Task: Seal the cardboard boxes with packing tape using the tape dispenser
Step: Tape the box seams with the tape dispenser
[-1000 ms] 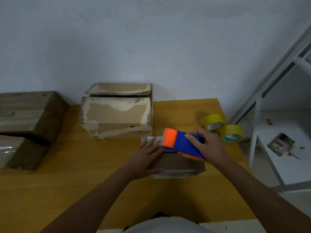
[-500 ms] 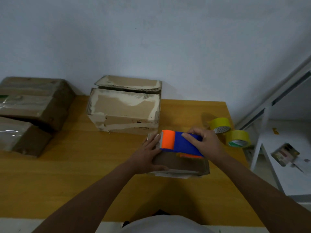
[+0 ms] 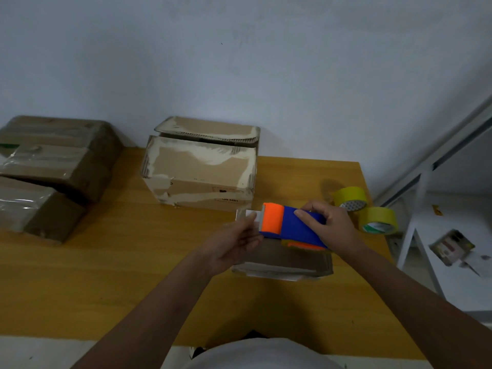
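Both hands meet mid-frame: right hand grips the blue-and-orange tape dispenser over a low cardboard box; left hand pinches its tape end.

- A worn cardboard box stands at the middle of the frame; low on its front face, toward the right, is small dark print that seems to read "UN 3481", too blurred to be sure.
- No other text anywhere in view is legible.
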`<state>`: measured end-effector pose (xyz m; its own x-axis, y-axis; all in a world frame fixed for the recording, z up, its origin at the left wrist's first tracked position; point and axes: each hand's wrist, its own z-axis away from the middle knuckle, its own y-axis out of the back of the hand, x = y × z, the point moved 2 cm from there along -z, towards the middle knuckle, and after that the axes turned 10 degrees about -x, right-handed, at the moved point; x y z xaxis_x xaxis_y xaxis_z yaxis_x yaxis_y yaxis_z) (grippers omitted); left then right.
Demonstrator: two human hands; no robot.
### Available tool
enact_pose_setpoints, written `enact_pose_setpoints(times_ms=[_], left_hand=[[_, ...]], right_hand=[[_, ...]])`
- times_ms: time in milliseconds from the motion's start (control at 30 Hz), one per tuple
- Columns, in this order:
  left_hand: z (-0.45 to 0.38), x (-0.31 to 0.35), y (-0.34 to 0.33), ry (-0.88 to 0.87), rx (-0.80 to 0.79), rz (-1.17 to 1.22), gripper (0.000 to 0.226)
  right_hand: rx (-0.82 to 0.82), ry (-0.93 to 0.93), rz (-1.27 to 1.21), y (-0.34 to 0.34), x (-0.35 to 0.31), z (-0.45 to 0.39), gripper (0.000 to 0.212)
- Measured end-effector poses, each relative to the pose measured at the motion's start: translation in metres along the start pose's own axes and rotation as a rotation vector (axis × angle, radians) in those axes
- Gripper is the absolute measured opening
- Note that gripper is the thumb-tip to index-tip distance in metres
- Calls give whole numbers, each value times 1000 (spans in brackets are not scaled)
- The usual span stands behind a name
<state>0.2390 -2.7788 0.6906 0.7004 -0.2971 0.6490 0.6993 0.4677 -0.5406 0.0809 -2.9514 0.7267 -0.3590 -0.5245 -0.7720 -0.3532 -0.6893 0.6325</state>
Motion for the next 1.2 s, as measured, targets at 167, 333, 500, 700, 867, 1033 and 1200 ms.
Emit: enact_pose_setpoints(times_ms=[167,333,500,700,867,1033,1200], left_hand=[[0,3,-1,-79,31,-134,12],[6,6,-8,-215,144,-390,18],[11,7,-11,-280,236,-524,18],[18,6,12,-297,324,-512,17],[33,15,70,-229,350,-502,16],[28,9,79,-204,345,-478,19],[23,-2,83,-198,381,-393,27]], right_hand=[[-14,6,52,1,-7,1,39],[-40,-15,130,4,-14,-2,51],[-110,-8,289,7,-20,-5,63],[-156,3,384,7,-19,-3,65],[-200,-29,509,13,-14,-4,58],[-206,-99,603,5,-23,-20,44],[-210,-129,638,2,-25,-22,43]])
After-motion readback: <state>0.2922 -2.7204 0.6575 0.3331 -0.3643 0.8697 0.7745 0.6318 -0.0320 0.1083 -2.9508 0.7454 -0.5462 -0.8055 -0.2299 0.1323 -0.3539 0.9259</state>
